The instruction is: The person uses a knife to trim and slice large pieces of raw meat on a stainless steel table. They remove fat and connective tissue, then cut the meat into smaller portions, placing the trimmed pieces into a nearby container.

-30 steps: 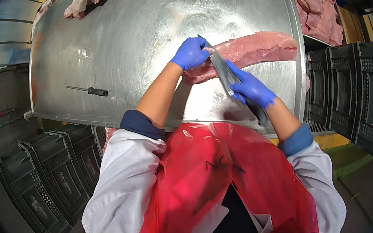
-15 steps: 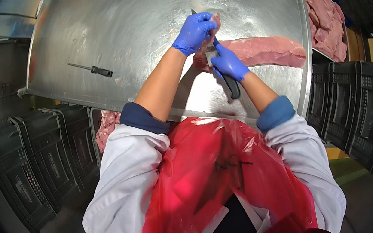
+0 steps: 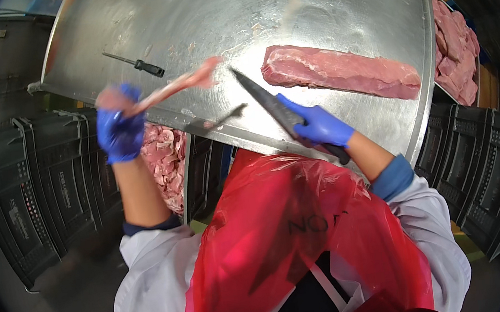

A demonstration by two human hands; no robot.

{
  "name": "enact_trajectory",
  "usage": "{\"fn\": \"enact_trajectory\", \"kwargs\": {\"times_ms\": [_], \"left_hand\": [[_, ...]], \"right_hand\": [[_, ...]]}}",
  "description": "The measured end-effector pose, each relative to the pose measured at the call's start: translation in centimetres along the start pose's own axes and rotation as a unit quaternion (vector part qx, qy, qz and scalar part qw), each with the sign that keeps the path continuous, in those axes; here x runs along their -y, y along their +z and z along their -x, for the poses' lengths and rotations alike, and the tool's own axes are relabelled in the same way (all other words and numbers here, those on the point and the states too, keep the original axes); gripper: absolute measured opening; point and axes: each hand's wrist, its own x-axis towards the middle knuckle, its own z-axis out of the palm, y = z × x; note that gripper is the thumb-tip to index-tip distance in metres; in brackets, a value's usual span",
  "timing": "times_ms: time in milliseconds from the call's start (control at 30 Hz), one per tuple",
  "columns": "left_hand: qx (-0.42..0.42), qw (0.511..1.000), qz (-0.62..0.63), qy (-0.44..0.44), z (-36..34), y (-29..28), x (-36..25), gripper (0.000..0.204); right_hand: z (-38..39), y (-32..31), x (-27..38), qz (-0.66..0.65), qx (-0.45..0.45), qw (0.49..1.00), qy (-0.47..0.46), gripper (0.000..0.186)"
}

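Observation:
My left hand point(image 3: 121, 132), in a blue glove, grips a long, blurred strip of pale meat point(image 3: 182, 84) above the left front edge of the metal table point(image 3: 195, 13). My right hand point(image 3: 326, 127), also gloved, is closed on a long dark knife point(image 3: 263, 99), its tip pointing up and left. Just beyond that knife lies a long pink piece of loin point(image 3: 339, 72) on the metal surface. A thin steel tool with a black handle point(image 3: 148, 67) lies at the upper left of the table.
A bin of meat pieces point(image 3: 162, 163) sits below the table's front left edge. Large meat pieces point(image 3: 455, 49) are heaped in a container at the right. Stacks of black crates point(image 3: 42, 194) stand on the left and others point(image 3: 471, 179) on the right.
My left hand has swung down and left, carrying the meat strip away from the loin. The knife in my right hand has come away from the loin, which now lies uncovered.

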Motion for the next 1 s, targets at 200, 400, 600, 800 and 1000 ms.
{"fn": "enact_trajectory", "kwargs": {"times_ms": [200,400,600,800,1000], "left_hand": [[-0.162,0.937,-0.221,-0.217,16.7,-20.6,-5.0,0.021],[-0.102,0.775,-0.561,-0.272,12.7,-15.6,11.0,0.040],[-0.035,0.817,-0.511,-0.265,-2.2,5.8,29.8,0.050],[0.076,0.837,-0.488,-0.235,-4.4,8.2,30.9,0.026],[0.033,0.905,-0.386,-0.175,-2.0,8.5,29.5,0.014]], "right_hand": [[0.1,-10.7,-7.5,-0.044,-0.301,0.952,-0.021,0.079],[-2.7,-12.1,-10.3,-0.076,-0.312,0.944,0.074,0.085],[-1.0,-10.0,-10.1,-0.063,-0.305,0.945,0.101,0.087],[3.1,-6.3,-9.5,-0.070,-0.328,0.934,0.125,0.084],[0.3,-5.7,-2.9,-0.047,-0.337,0.940,0.019,0.079]]}}
